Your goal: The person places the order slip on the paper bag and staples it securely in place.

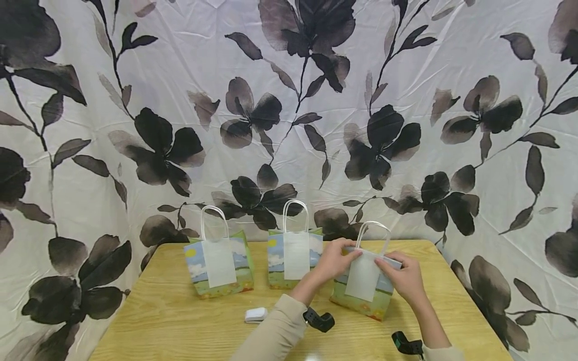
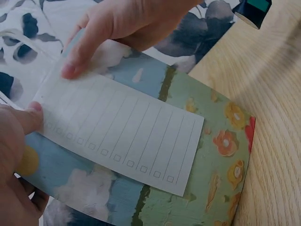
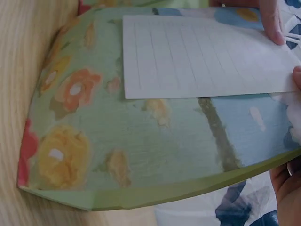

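Note:
Both hands hold the top edge of a painted paper gift bag (image 1: 383,300) at the right of the table. A white lined checklist sheet (image 2: 127,132) lies against its front, up near the rim. My left hand (image 1: 335,259) pinches the sheet's upper left corner and the bag's rim, thumb in front. On the other corner, my right hand (image 1: 404,278) does the same, its thumb on the paper and its fingers behind the rim. White twisted handles (image 1: 375,225) rise between the two hands. In the right wrist view the bag's flowered lower part (image 3: 75,89) fills the left side.
Two similar gift bags, one at the left (image 1: 244,282) and one in the middle (image 1: 275,278), stand along the back, each with a white sheet on its front. A small white stapler-like object (image 1: 256,315) lies on the wooden table (image 1: 180,331). Floral cloth (image 1: 289,150) hangs behind.

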`<state>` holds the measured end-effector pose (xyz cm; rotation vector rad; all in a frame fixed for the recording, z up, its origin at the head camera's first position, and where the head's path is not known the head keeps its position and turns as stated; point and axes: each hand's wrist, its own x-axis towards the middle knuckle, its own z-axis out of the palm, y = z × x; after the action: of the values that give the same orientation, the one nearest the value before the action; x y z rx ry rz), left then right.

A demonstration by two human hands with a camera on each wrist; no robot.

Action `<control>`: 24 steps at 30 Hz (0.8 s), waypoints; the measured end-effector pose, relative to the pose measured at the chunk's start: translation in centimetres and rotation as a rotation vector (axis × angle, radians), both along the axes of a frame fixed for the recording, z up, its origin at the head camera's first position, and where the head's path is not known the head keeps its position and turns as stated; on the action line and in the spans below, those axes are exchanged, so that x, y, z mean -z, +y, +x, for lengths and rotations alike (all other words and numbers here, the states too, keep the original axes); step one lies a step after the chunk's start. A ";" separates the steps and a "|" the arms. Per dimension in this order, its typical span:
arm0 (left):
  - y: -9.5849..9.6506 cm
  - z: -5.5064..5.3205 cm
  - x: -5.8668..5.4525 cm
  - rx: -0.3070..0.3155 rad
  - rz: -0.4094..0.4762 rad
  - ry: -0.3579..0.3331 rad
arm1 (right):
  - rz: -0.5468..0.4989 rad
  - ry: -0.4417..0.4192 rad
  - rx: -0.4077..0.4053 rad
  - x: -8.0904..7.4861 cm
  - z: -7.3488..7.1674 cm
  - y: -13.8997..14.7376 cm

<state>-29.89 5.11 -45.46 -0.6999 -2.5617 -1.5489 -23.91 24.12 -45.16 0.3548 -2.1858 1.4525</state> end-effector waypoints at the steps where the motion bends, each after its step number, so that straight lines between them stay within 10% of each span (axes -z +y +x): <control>1: 0.0 0.0 -0.1 0.004 0.004 -0.003 | -0.019 0.002 -0.003 0.1 0.0 0.0; 24: -0.4 -0.6 0.7 0.047 0.036 0.006 | -0.073 0.033 -0.010 1.2 0.2 -0.8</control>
<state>-30.51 4.74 -46.21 -0.7654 -2.5242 -1.6005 -23.69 23.35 -46.34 0.3631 -2.1018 1.5163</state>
